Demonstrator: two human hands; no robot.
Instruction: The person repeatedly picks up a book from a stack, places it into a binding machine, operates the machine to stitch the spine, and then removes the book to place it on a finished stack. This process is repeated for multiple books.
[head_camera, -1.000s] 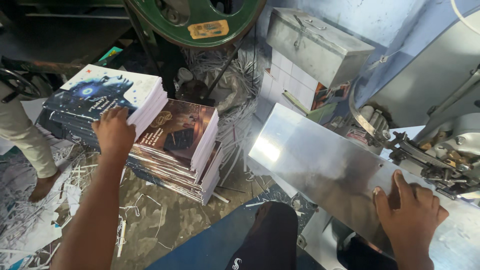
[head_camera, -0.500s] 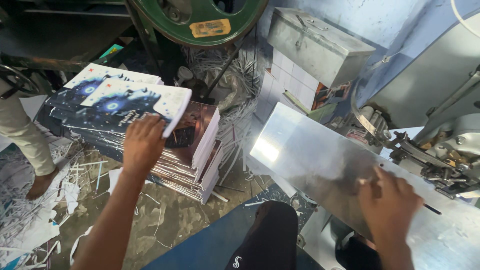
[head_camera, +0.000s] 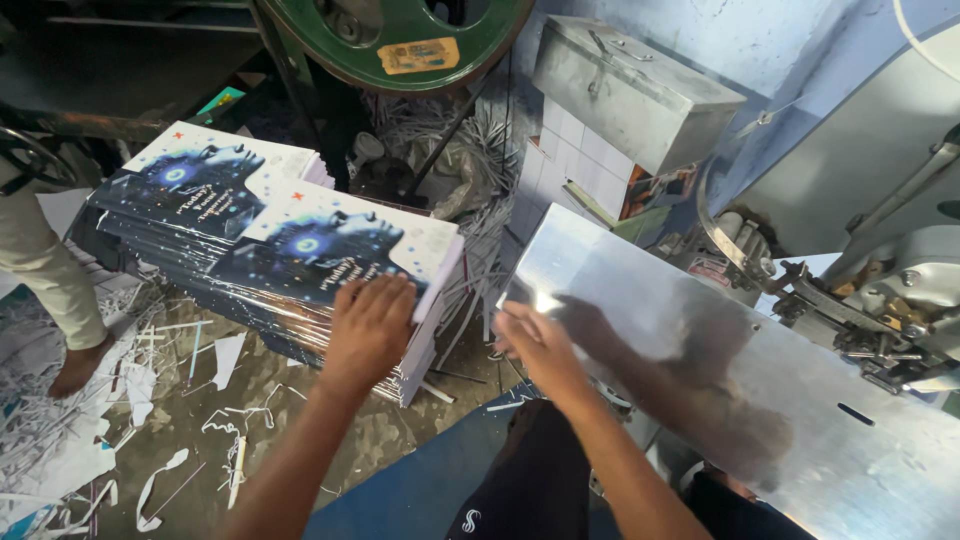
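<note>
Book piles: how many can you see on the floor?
2. One book pile sits farther back on the left; the nearer book pile lies under the left hand. More may be hidden beneath.
</note>
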